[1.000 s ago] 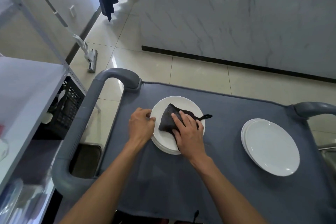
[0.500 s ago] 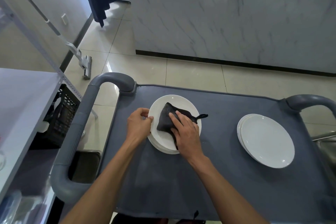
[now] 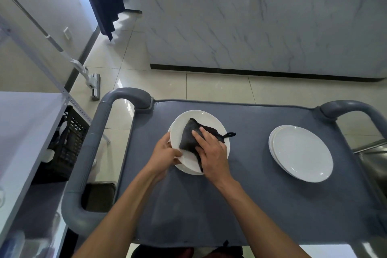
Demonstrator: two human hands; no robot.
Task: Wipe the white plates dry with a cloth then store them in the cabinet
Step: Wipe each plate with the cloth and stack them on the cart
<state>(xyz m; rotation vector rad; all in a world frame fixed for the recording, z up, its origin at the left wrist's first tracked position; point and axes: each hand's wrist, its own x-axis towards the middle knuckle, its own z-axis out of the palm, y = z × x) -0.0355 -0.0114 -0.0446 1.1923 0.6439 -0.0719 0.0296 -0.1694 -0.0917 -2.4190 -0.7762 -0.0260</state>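
Note:
A small stack of white plates (image 3: pixel 189 120) sits at the back left of the grey cart top (image 3: pixel 240 195). A dark cloth (image 3: pixel 189 138) lies folded on the top plate. My right hand (image 3: pixel 211 151) presses flat on the cloth with straight fingers. My left hand (image 3: pixel 165 154) grips the left rim of the top plate, thumb over the edge. A second stack of white plates (image 3: pixel 301 153) rests on the right side of the cart, untouched.
The cart has grey tube handles at left (image 3: pixel 88 153) and right (image 3: pixel 351 107). A white shelf unit (image 3: pixel 25 132) stands to the left with a black crate (image 3: pixel 69 138) under it. A marble-faced counter (image 3: pixel 261 23) lies beyond, and a floor cleaner (image 3: pixel 94 84) leans near the wall.
My left thumb has slid further over the plate's left rim, tightening the grip. My right hand has shifted slightly on the cloth. The camera has tilted a little.

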